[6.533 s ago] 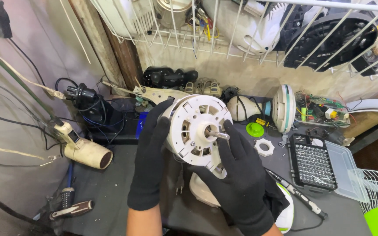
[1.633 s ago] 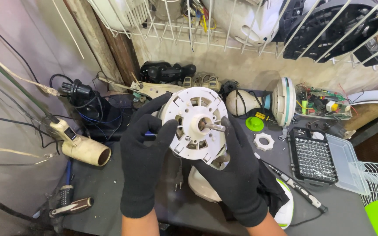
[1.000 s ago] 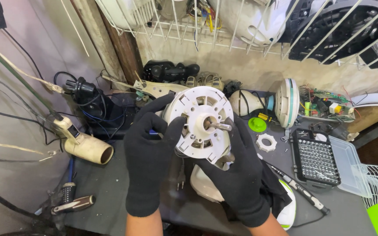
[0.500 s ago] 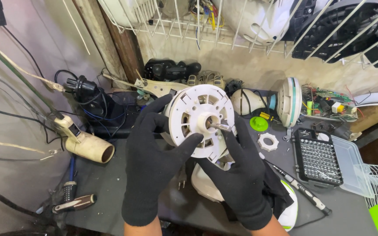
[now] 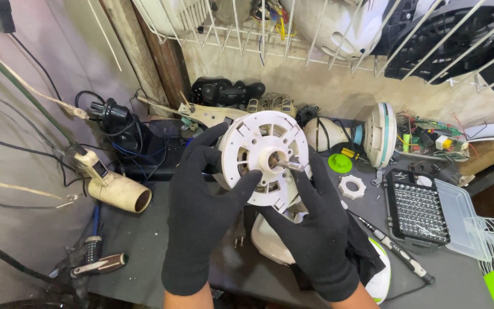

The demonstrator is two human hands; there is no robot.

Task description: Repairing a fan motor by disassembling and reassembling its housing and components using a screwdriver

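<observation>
Two black-gloved hands hold a round white motor housing (image 5: pixel 264 157) up over the dark workbench (image 5: pixel 144 252) in the head view. The left hand (image 5: pixel 201 217) curls around its left rim, thumb pressed across the face, fingers behind. The right hand (image 5: pixel 315 229) cups its lower right edge, with the forefinger stretched up beside the metal shaft (image 5: pixel 288 165) that sticks out of the centre. Both grips are partly closed around the housing. Below it lies a white cover (image 5: pixel 270 240). To the right sit a green cap (image 5: pixel 339 163), a white ring nut (image 5: pixel 352 186), a black bit set (image 5: pixel 418 212) and a screwdriver (image 5: pixel 395 252). A cream tube (image 5: pixel 120 193) lies at left.
</observation>
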